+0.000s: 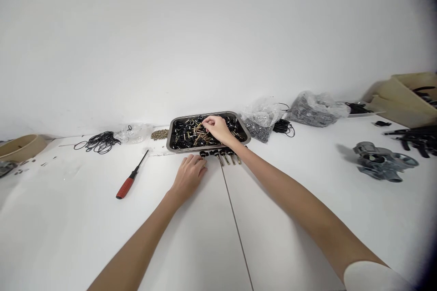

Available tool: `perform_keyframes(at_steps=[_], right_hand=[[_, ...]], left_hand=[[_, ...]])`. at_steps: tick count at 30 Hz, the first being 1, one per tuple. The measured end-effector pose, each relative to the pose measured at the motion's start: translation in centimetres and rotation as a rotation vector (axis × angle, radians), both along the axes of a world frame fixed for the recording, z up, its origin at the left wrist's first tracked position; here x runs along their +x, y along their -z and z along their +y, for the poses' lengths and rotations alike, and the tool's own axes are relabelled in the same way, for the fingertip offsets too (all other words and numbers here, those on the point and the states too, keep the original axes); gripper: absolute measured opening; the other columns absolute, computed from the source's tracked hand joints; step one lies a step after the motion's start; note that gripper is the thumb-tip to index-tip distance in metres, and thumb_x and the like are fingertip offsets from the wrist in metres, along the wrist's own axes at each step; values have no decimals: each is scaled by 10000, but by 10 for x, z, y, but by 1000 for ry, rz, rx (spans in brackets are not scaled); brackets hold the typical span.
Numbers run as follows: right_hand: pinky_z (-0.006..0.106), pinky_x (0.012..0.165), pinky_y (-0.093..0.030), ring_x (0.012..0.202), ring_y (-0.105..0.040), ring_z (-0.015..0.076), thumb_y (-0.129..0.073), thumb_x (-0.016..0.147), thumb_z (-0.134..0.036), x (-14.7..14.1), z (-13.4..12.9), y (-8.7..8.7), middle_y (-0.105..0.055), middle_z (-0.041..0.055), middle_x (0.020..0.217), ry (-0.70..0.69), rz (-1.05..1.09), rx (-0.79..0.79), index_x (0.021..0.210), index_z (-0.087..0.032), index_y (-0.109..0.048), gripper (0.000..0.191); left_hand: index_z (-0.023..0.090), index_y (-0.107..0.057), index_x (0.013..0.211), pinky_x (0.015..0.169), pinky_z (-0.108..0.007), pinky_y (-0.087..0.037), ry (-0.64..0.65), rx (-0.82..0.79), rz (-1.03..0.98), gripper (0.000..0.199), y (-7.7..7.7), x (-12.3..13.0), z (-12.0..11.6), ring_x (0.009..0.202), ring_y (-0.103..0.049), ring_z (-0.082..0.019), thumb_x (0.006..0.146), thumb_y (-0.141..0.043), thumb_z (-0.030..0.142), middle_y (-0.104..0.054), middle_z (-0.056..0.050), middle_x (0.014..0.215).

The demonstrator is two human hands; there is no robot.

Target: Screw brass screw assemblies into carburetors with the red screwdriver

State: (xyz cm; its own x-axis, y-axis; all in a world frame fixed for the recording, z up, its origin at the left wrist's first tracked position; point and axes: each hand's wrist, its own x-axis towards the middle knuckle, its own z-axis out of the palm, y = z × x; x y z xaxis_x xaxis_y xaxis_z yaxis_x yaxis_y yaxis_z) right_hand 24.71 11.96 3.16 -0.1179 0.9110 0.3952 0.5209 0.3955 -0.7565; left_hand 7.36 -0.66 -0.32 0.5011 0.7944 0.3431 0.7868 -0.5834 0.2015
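A metal tray (208,148) full of black and brass-coloured parts stands against the wall. My right hand (217,129) is over the tray, fingers pinched together at the brass pins (200,135); what lies between the fingertips is too small to make out. Just in front of the tray, several black-headed brass pieces (227,156) lie in a row on the white table. At the left end of this row my left hand (190,171) rests with curled fingers, closed around or against a small black-headed piece (203,154), partly hidden by the fingers.
A red-handled screwdriver (126,187), black rings (101,142) and brass bits (160,134) lie left. Plastic bags of small parts (261,122) stand right of the tray. Farther right are a grey metal casting (382,163), black parts (418,138) and a beige box (392,100).
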Motion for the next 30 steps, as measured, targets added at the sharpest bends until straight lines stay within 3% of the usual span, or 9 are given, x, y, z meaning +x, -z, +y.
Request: perform_keyframes(at_steps=[3,8,14,25,27,30], right_hand=[[271,686,-439,728,-579,155,-464,871,-198,-3,-3,0,-669,67,842,-39,-107,52,899,-129,-669,219],[379,962,-383,1045,-521,227,-430,853,-30,-9,-7,5,-658,88,1071,-176,-331,166,1000,-158,-687,322],[436,961,-386,1033,-530,259,-492,806,4,-9,-2,11,-681,85,1060,-199,-490,128,983,-163,-704,323],[392,914,-420,986,-554,240,-513,800,-8,-11,-4,7,-689,62,979,-170,-532,136,885,-175,-701,265],[405,935,-417,1006,-545,244,-486,806,-6,-11,-7,6,-678,75,1006,-163,-530,142,927,-165,-698,291],[429,988,-396,1108,-499,251,-416,825,2,-10,-10,5,-620,100,1176,-171,-528,172,1147,-155,-647,427]], left_hand=[[185,-628,1067,856,-369,-505,19,47,-51,207,3,-4,-3,981,-582,-202,924,-491,249,-638,-76,1088],[177,-624,1020,804,-332,-518,36,107,-166,210,5,-6,-6,918,-601,-173,931,-434,192,-632,-79,1027],[171,-618,1022,832,-355,-527,20,59,-190,227,2,-6,-7,930,-603,-183,917,-418,152,-633,-74,1021],[170,-623,1002,851,-374,-530,23,34,-209,248,6,-9,-6,934,-599,-188,896,-407,111,-631,-75,1022],[169,-627,991,849,-373,-530,25,38,-210,248,6,-9,-6,926,-596,-185,894,-408,106,-632,-74,1020],[166,-631,986,840,-370,-532,30,52,-211,247,7,-9,-6,925,-592,-185,894,-409,108,-632,-77,1025]])
